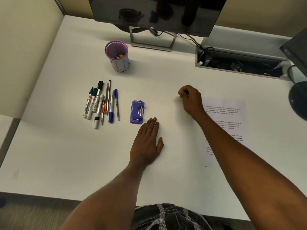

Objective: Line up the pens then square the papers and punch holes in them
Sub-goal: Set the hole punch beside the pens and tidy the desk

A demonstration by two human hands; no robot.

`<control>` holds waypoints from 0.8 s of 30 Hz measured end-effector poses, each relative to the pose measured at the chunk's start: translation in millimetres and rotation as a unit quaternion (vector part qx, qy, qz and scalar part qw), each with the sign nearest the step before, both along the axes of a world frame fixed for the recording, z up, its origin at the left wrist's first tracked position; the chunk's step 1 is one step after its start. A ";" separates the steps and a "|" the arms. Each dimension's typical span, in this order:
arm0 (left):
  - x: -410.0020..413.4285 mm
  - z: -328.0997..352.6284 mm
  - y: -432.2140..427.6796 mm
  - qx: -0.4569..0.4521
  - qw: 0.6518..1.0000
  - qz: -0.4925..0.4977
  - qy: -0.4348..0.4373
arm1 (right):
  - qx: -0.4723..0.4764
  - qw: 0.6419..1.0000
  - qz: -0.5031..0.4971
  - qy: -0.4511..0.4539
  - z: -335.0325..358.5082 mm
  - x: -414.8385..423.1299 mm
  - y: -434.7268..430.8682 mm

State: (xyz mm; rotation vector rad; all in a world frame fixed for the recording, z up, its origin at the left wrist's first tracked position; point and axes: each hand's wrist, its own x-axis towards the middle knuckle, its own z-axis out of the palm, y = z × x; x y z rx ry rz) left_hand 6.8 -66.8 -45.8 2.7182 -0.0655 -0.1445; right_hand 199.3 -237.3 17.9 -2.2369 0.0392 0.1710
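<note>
Several pens and markers [101,103] lie side by side on the white desk [66,146], pointing roughly away from me. Right of them sits a small purple hole punch [137,112]. My left hand [147,141] rests flat on the desk just below and right of the punch, fingers together, holding nothing. My right hand [191,100] hovers over the desk centre with fingers curled in; nothing shows in it. Printed papers [226,120] lie to the right, partly under my right forearm.
A purple mesh pen cup [117,55] stands behind the pens. A monitor [157,12] on its stand is at the back. An open cable tray [239,63] and a dark lamp base [298,98] are at the right.
</note>
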 end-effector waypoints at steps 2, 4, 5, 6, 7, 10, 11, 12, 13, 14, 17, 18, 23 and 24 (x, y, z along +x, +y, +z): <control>-0.1 -1.3 0.2 -0.005 1.000 -0.003 -0.003 | 0.015 1.000 0.001 -0.009 10.5 13.5 8.8; -0.2 -2.3 0.5 -0.011 1.000 -0.004 0.000 | 0.018 0.999 0.022 -0.022 22.0 27.2 24.7; -0.1 -2.9 0.5 -0.015 1.000 -0.003 0.004 | 0.018 0.999 0.038 -0.030 28.5 34.3 35.5; -0.2 -3.7 0.3 -0.017 1.000 -0.003 0.006 | 0.016 0.997 0.058 -0.043 35.1 41.8 48.0; -0.3 -4.6 0.2 -0.018 1.000 -0.004 0.007 | 0.012 0.995 0.078 -0.062 41.3 50.1 62.3; -0.7 -7.3 0.0 -0.019 1.000 -0.004 0.002 | -0.015 0.983 0.136 -0.123 59.7 76.9 113.4; -0.5 -7.6 -0.7 -0.018 1.000 -0.006 0.001 | -0.028 0.978 0.151 -0.139 65.1 85.5 130.4; -0.4 -8.3 -0.3 -0.016 1.000 -0.006 0.003 | -0.043 0.974 0.167 -0.150 69.9 94.2 149.1; -0.3 -8.9 0.0 -0.016 1.000 -0.006 0.005 | -0.059 0.969 0.179 -0.158 73.4 102.3 166.8; -0.2 -9.3 0.0 -0.017 1.000 -0.006 0.009 | -0.073 0.966 0.188 -0.163 75.8 109.5 182.9; 0.1 -10.7 0.2 -0.024 1.000 -0.006 0.017 | -0.109 0.959 0.200 -0.171 78.8 126.0 218.3; 0.3 -10.6 0.4 -0.020 1.000 -0.004 0.014 | -0.123 0.957 0.199 -0.170 79.5 129.5 225.3; 1.8 -7.7 0.9 0.024 1.000 -0.003 -0.012 | -0.166 0.950 0.214 -0.157 79.2 139.5 240.6; 1.8 -7.8 1.0 0.023 1.000 -0.004 -0.014 | -0.170 0.949 0.217 -0.154 79.1 140.1 241.5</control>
